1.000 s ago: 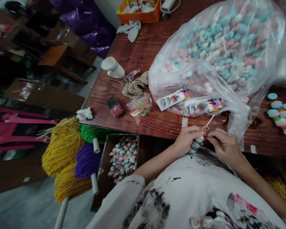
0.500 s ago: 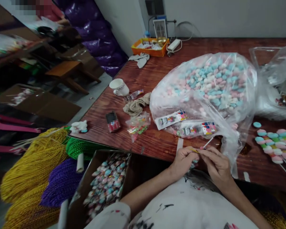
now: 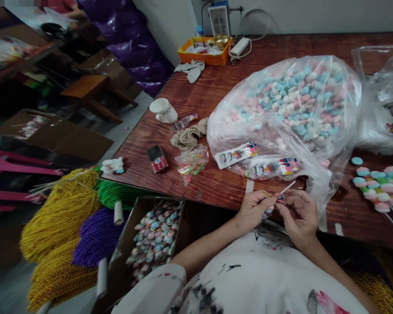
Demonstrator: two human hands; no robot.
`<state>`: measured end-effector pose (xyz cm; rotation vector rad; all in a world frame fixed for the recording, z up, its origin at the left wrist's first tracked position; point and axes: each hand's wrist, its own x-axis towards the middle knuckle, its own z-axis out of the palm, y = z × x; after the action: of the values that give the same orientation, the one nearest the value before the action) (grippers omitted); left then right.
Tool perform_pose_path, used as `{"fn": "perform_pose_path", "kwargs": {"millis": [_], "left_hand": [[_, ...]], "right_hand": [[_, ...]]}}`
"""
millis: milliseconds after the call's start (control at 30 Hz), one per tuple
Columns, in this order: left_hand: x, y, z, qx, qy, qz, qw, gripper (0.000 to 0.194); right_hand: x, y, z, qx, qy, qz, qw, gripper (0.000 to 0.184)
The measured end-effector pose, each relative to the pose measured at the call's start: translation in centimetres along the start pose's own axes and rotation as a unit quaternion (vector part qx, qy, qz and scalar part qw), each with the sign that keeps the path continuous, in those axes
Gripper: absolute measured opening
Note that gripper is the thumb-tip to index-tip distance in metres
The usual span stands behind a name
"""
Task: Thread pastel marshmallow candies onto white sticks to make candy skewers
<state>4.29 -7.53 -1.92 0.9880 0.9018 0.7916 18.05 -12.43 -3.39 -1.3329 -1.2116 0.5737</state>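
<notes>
A wrapped marshmallow stick with its white stick pointing up and away is between my two hands, low over the front table edge. My left hand is closed around its wrapped part; blue and pale candy shows below the fingers. A thin gold tie lies by my left fingertips, and a small coloured bit shows at the neck of the wrapping. My right hand has curled fingers and its thumb against the neck. Just beyond the hands is a large clear bag of pastel marshmallows, with printed wrappers on it.
Finished-looking marshmallow skewers lie at the right. A box of wrapped sticks stands at my left, beside gold cord bundles and purple cord. A mug, a candy bag and an orange tray are on the table.
The view has tilted slightly down. My right fingers have shifted from a flat pinch to a more curled pose, and the coloured neck of the wrapping now shows between the hands.
</notes>
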Motion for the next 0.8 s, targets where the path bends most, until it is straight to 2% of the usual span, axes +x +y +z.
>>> {"fn": "perform_pose_path", "kwargs": {"millis": [67, 133, 200, 300, 333, 400, 467, 500, 567, 633, 700, 800], "left_hand": [[-0.1, -0.1, 0.0, 0.003, 0.001, -0.002, 1.000, 0.041], [-0.2, -0.1, -0.1, 0.022, -0.008, 0.006, 1.000, 0.041], [-0.3, 0.0, -0.2, 0.070, -0.017, 0.028, 0.997, 0.040], [-0.2, 0.7, -0.4, 0.128, -0.039, 0.028, 0.991, 0.043], [-0.1, 1.0, -0.6, 0.121, -0.060, -0.001, 0.991, 0.045], [0.0, 1.5, -0.9, 0.065, -0.117, -0.106, 0.985, 0.047], [0.0, 1.9, -1.3, 0.003, -0.182, -0.225, 0.957, 0.045], [-0.1, 2.0, -1.4, -0.017, -0.216, -0.273, 0.937, 0.043], [-0.1, 2.3, -1.7, -0.040, -0.281, -0.337, 0.897, 0.041], [0.1, 2.6, -1.8, -0.051, -0.338, -0.369, 0.864, 0.039], [0.5, 3.0, -1.8, -0.049, -0.381, -0.385, 0.839, 0.037], [1.2, 3.8, -1.8, -0.035, -0.421, -0.391, 0.818, 0.035]], "right_hand": [[-0.3, -0.1, -0.1, 0.043, -0.023, 0.067, 0.997, 0.026], [-0.4, 0.2, -0.5, 0.073, -0.082, 0.153, 0.982, 0.012], [0.1, 0.8, -1.2, 0.086, -0.144, 0.206, 0.964, 0.015], [1.5, 1.7, -2.3, 0.081, -0.250, 0.197, 0.944, 0.020], [2.1, 1.8, -2.7, 0.073, -0.296, 0.175, 0.936, 0.020], [3.2, 1.4, -3.3, 0.049, -0.377, 0.087, 0.921, 0.020], [3.8, 0.3, -3.9, 0.000, -0.421, -0.061, 0.905, 0.016], [4.0, -0.4, -4.2, -0.031, -0.424, -0.153, 0.892, 0.015], [4.2, -1.8, -4.8, -0.093, -0.411, -0.325, 0.847, 0.020], [4.2, -2.7, -5.3, -0.137, -0.379, -0.440, 0.802, 0.026], [4.3, -3.1, -5.7, -0.142, -0.349, -0.497, 0.782, 0.028], [4.5, -3.2, -5.9, -0.120, -0.324, -0.507, 0.790, 0.030]]}}
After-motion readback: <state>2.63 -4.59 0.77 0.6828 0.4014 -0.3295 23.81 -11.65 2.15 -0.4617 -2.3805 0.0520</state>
